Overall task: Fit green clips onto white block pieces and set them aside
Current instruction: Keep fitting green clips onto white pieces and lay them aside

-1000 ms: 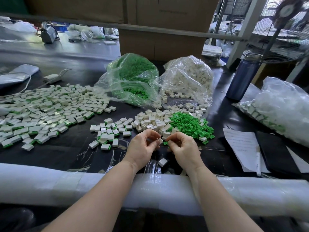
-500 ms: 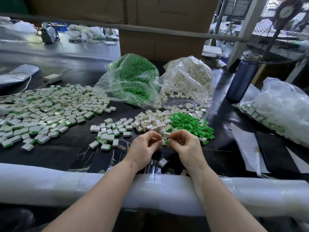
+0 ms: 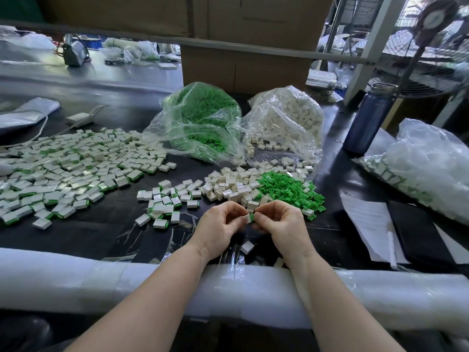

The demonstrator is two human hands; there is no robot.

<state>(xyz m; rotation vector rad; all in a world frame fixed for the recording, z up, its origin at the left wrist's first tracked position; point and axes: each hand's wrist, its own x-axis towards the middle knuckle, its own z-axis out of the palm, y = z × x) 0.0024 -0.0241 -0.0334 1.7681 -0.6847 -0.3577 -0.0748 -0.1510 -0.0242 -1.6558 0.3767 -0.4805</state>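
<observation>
1. At the lower centre of the frame the left hand pinches a white block between thumb and curled fingers, and the right hand pinches a green clip against the block's end. Both hands are closed on their parts, raised just above the dark table. Whether the clip is fully seated cannot be told; the fingertips cover most of the joint.

2. The likeliest fault is a skewed clip. If it goes in tilted, it may jam part way or bend, and the piece could pass as finished.

3. Both parts are small and held only at the fingertips. A hard push off-axis could make one squirt out of the pinch and drop among the loose parts or roll under the foam-wrapped edge at the bottom of the frame.

4. A loose white block lies just below the hands. A dropped piece could be confused with it, so an unclipped block may get set aside as done.

5. The pile of bare white blocks at centre touches the heap of green clips to its right, and finished pieces lie just left of them. A careless toss aside could mix finished with unfinished.

6. The large spread of finished pieces at the left is near the small group; a forearm sweep could scatter either.

7. The bag of clips and bag of blocks at upper centre lie open-mouthed toward the piles and could spill more parts.
</observation>
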